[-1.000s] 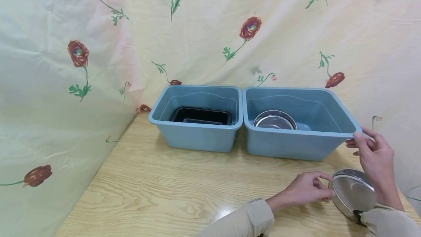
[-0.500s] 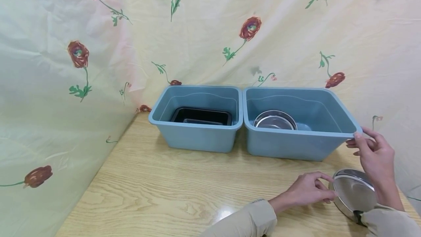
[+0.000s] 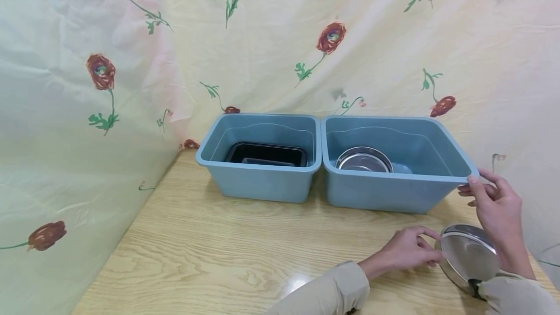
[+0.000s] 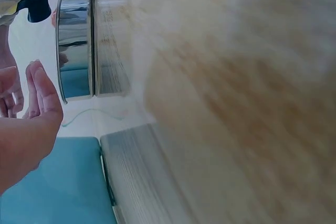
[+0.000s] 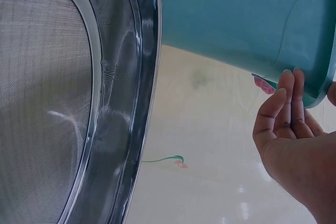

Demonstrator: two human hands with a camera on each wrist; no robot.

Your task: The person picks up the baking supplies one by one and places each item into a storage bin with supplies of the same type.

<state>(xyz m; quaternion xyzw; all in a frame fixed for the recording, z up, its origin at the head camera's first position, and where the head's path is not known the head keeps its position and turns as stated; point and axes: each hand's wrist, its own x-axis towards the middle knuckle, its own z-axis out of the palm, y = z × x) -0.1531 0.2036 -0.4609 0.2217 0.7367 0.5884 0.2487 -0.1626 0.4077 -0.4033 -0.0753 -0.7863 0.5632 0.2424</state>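
Note:
A round stainless steel sieve (image 3: 468, 259) with a fine mesh lies on the table at the right, its mesh also filling the left of the right wrist view. Beside its near side is my left hand (image 3: 409, 249), index finger and thumb apart, fingertips right at the rim in the head view. In the left wrist view the left hand (image 4: 37, 119) is close to the sieve's shiny wall (image 4: 75, 45). My right hand (image 3: 498, 208) grips the front right corner of the right blue bin (image 3: 380, 191), thumb over the rim and fingers underneath. The right forearm hides part of the sieve.
Inside the right bin sits a round steel pan or sieve (image 3: 365, 159). A second blue bin (image 3: 262, 181) stands against it on the left, holding a black rectangular tray (image 3: 267, 152). Behind both hangs a flowered cloth (image 3: 262, 38); underneath is a wooden table (image 3: 210, 252).
Everything in the head view has shifted very slightly to the left together. Both hands keep their places by the sieve and at the bin's corner.

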